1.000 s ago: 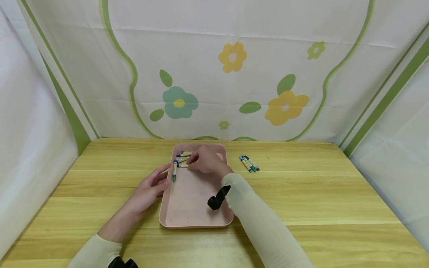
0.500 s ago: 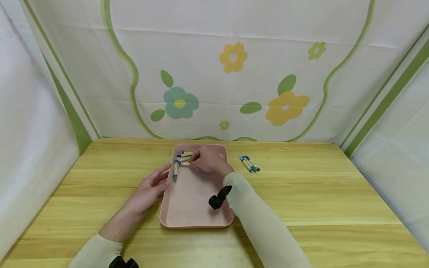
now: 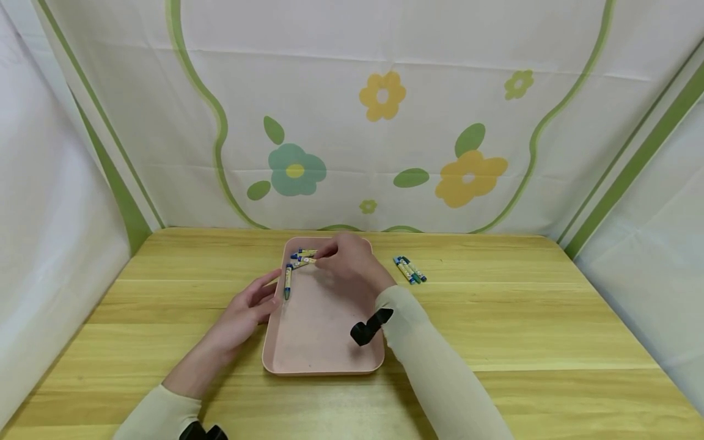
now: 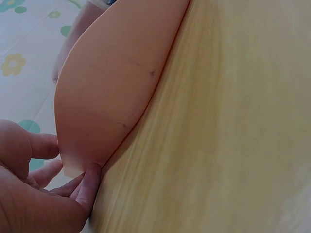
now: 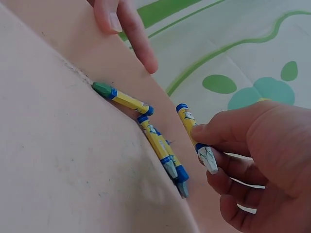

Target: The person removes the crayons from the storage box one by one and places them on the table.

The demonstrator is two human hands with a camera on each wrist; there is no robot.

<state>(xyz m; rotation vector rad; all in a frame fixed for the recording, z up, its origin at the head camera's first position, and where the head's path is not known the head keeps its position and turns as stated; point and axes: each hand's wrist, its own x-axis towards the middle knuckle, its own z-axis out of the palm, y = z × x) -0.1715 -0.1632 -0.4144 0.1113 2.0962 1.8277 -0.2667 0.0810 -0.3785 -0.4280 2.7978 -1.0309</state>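
My right hand [image 5: 257, 160] pinches one crayon [image 5: 195, 138] between thumb and fingertips, lifted just clear of the far left corner of the pink tray [image 3: 324, 330]. It's a small wax stick in a yellow-and-blue paper wrapper, so I judge it very light and stiff, but brittle: squeeze or lever it and it could snap. The paper should give decent friction; the bare tip would likely be slicker. My pinch sits near the pale tip end; mid-wrapper looks like the safer hold. Three more crayons [image 5: 158, 143] lie against the tray's wall below, two of them touching side by side. My left hand [image 3: 244, 308] rests at the tray's left edge, fingers relaxed and touching the rim, gripping nothing. A separate bunch of crayons [image 3: 409, 269] lies on the worktop [image 3: 522, 318], right of the tray.
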